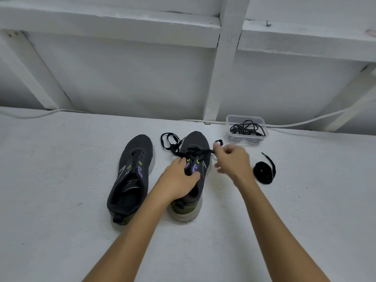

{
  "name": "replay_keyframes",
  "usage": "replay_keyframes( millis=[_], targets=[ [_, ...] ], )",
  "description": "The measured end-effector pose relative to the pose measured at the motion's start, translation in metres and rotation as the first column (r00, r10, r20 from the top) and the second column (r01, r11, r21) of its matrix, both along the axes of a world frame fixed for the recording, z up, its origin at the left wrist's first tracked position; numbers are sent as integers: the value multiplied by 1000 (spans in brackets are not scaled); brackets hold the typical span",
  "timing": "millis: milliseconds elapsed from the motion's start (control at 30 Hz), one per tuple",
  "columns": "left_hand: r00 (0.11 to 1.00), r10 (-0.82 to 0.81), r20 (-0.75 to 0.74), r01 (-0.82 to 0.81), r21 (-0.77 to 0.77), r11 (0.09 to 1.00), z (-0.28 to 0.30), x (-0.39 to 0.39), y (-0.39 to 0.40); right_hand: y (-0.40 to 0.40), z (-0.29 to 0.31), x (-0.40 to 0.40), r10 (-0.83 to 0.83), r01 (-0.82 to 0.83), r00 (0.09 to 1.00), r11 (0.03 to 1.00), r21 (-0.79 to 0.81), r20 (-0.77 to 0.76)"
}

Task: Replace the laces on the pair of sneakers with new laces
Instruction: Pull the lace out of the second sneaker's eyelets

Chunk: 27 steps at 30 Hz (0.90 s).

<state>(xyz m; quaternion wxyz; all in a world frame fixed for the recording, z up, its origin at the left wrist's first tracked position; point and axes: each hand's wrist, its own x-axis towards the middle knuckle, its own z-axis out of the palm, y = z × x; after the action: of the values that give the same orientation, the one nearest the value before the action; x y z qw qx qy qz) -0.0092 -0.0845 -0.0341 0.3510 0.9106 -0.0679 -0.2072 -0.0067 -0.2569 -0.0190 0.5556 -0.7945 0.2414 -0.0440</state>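
Two dark grey sneakers stand side by side on the white surface, toes pointing away. The left sneaker [132,176] has no lace in its eyelets. The right sneaker [198,147] carries a black lace [169,142] threaded through its front eyelets, with one loose end looping to the left. My left hand [179,180] grips the right sneaker at its tongue and opening. My right hand [232,159] is slightly blurred to the right of the shoe and pinches the lace's other end, pulled sideways from the eyelets.
A coiled black lace [264,171] lies on the surface to the right of my right hand. A clear plastic box [246,129] holding thin black laces stands at the back by the wall. A white cable [305,124] runs along the wall's foot.
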Motion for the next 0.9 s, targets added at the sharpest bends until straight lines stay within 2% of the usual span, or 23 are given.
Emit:
replay_keyframes(
  millis=[100,200,267,333,400,433,500,567,633,700,767,833,900],
  targets=[
    [1000,-16,20,15,27,1000,0,0,0,18,-6,-8,217,-218,969,976,7,-118],
    [1000,-12,12,11,33,999,1,0,1,20,-20,-1,246,-251,967,963,-96,-63],
    [1000,-12,21,12,12,1000,2,-1,1,17,-20,4,154,-148,987,983,-107,45],
    [1000,-6,2,6,-2,1000,2,-1,1,7,-16,9,-66,72,986,997,-31,154],
    [1000,1,-17,-1,-6,1000,2,-1,1,-4,-10,11,-244,238,952,970,58,186],
    [1000,3,-18,-3,-7,1000,1,-1,1,-7,-8,9,-250,237,955,967,94,158],
    [1000,7,1,-7,-10,1000,2,-1,0,-2,-6,3,-69,63,997,988,137,36],
    [1000,8,24,-7,-10,1000,4,-1,0,11,-10,-4,174,-167,983,980,111,-51],
    [1000,10,28,-10,-14,1000,3,-1,0,18,-21,-5,261,-261,965,965,-16,-24],
    [999,13,30,-12,-24,1000,1,-1,1,18,-28,0,264,-261,964,962,-79,30],
    [1000,14,28,-13,-36,999,2,-2,1,15,-26,6,153,-148,983,988,-47,107],
    [1000,16,13,-15,-44,999,3,-2,1,6,-18,10,-85,69,976,994,87,198],
    [1000,16,8,-15,-54,998,3,-3,2,-1,-11,10,-206,172,960,969,180,188]
  ],
)
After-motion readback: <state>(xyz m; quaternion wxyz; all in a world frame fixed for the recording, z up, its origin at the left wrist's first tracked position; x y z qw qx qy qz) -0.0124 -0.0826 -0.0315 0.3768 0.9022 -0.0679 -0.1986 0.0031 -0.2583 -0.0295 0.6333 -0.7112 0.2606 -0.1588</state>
